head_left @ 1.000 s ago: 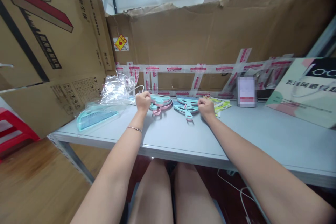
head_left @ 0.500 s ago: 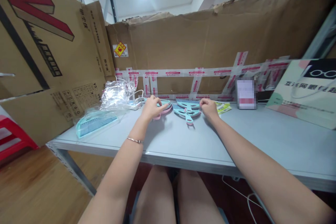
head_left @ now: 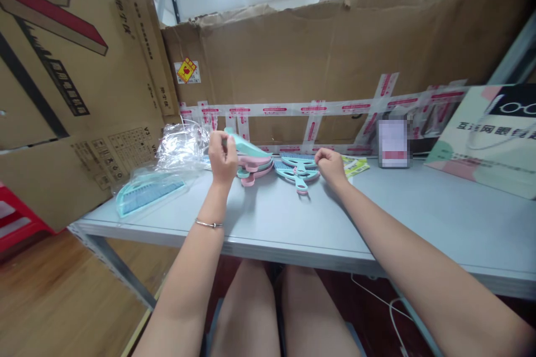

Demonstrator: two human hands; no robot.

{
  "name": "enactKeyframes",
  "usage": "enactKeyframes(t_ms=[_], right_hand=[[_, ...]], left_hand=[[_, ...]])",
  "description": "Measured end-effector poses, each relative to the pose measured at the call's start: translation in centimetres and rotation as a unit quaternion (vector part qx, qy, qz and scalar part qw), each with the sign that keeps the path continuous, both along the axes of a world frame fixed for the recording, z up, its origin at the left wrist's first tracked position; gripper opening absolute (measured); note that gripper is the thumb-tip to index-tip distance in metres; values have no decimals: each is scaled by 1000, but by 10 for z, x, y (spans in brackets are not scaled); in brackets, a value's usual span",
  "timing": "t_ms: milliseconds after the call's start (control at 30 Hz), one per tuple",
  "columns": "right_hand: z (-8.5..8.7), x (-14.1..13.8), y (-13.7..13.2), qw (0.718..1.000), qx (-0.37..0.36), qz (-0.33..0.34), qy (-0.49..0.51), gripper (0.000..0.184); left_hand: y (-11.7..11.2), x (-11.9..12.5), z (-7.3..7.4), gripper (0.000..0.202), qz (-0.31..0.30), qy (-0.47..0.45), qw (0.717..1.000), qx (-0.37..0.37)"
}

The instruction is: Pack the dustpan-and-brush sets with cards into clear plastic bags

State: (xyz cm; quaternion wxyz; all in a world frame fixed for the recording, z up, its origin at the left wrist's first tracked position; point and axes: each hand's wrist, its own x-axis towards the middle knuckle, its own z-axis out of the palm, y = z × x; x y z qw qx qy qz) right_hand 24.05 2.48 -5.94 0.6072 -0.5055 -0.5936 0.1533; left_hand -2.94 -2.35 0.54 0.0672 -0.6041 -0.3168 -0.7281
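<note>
My left hand (head_left: 223,157) is closed on a teal fan-shaped brush (head_left: 249,146), raised at a tilt above a stack of pink and teal brushes (head_left: 255,167). To the right of that stack lie more teal brushes (head_left: 296,168), with half-round heads, blue bristles and a short handle pointing at me. Against the right end of these brushes rests my right hand (head_left: 330,166), its fingers curled into a fist. Whether those fingers pinch the brush edge or something else is hidden.
A bagged teal brush (head_left: 151,195) and crumpled clear plastic (head_left: 182,145) lie on the left of the table. Behind my right hand is a yellow-green packet (head_left: 355,166). A phone (head_left: 393,142) and a printed bag (head_left: 488,145) stand right. Cardboard (head_left: 272,61) walls the back.
My left hand has closed on the top teal brush of the left stack, lifting it and tilting it up to the left. My right hand stays beside the other brushes.
</note>
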Motion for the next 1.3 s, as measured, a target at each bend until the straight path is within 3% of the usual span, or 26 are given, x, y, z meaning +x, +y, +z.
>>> enactKeyframes(t_ms=[67,133,233,400,533,633,800,900,967,1167,1300], right_hand=[[5,-5,-1,999,7,1,35,10],[10,-13,-2,998,7,13,69,6],[17,-27,-6,991,-28,82,99,21],[28,-44,-35,946,-163,275,49,47],[31,-47,-51,923,-204,327,13,46],[30,-45,-48,935,-185,301,33,39],[25,-35,-30,970,-110,188,111,35],[24,-31,-27,972,-107,173,118,35],[25,-30,-29,974,-101,173,108,36],[29,-15,-24,991,-53,125,0,37],[12,-3,-13,986,-40,85,-140,19]], left_hand=[[-4,-1,2,23,-55,-77,995,41],[-6,-1,5,31,-124,-149,980,33],[-7,2,9,41,-224,-206,953,-8],[-11,10,11,44,-334,-184,922,-65],[-8,13,6,40,-401,-154,896,-113],[0,16,0,17,-384,-154,896,-164],[4,22,-10,57,-342,-51,893,-288],[0,27,-15,57,-296,0,888,-352],[-1,29,-17,46,-268,3,884,-382],[6,25,-18,10,-249,-32,875,-413],[13,12,-16,13,-214,-56,883,-414]])
